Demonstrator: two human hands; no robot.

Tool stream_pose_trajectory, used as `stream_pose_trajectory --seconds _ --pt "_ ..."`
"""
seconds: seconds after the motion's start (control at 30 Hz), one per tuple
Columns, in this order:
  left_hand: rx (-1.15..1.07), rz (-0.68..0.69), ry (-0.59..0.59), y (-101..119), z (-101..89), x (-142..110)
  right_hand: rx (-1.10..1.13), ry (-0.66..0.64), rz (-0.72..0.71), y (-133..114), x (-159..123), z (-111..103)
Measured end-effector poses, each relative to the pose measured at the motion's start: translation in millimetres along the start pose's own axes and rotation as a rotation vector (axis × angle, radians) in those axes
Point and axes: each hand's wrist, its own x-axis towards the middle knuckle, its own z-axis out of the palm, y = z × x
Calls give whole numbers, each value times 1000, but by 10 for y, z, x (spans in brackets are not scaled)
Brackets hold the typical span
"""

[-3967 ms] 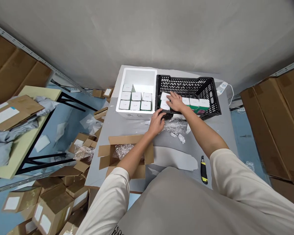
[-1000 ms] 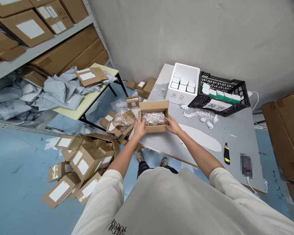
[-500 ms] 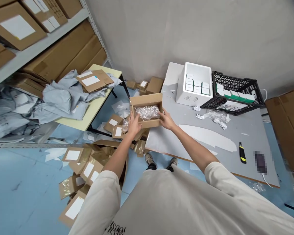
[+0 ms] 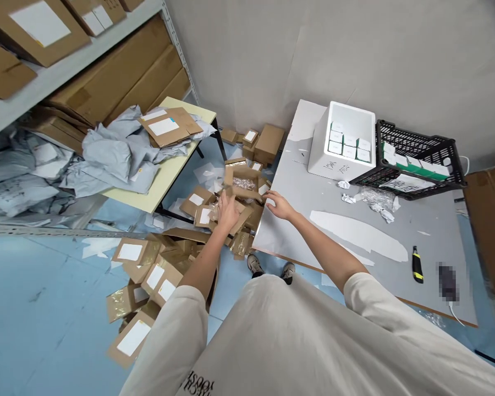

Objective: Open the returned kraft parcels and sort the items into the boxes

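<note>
An open cardboard box (image 4: 230, 176) with bubble wrap (image 4: 245, 183) inside is over the heap of cartons between the two tables, just beyond my hands. My left hand (image 4: 227, 212) is at its near left side with the fingers stretched out. Whether those fingertips still touch the cardboard I cannot tell. To the right, my right hand (image 4: 281, 207) hovers by the left edge of the grey table (image 4: 289, 231). Its fingers are apart, holding nothing.
Labelled cartons (image 4: 134, 330) litter the floor at left. Grey mailing bags (image 4: 107, 154) cover the yellow table (image 4: 159, 199). A foam box (image 4: 340, 165), a black crate (image 4: 421, 137), crumpled paper and a utility knife (image 4: 417, 265) stand or lie on the grey table.
The box with bubble wrap has left my hands' grip and dropped away onto the carton heap. My right hand has come off its side and opened. The view has shifted slightly left.
</note>
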Motion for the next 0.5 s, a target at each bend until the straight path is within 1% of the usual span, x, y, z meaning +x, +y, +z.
stream_pose_trajectory --seconds 0.23,0.37,0.5 --pt "-24 -36 4 162 213 -300 1 -85 -59 -34 -209 67" --pt "-26 -73 6 263 375 -564 25 -119 -109 -4 -391 137" --pt "-45 -100 13 340 600 -881 42 -175 -125 110 -613 234"
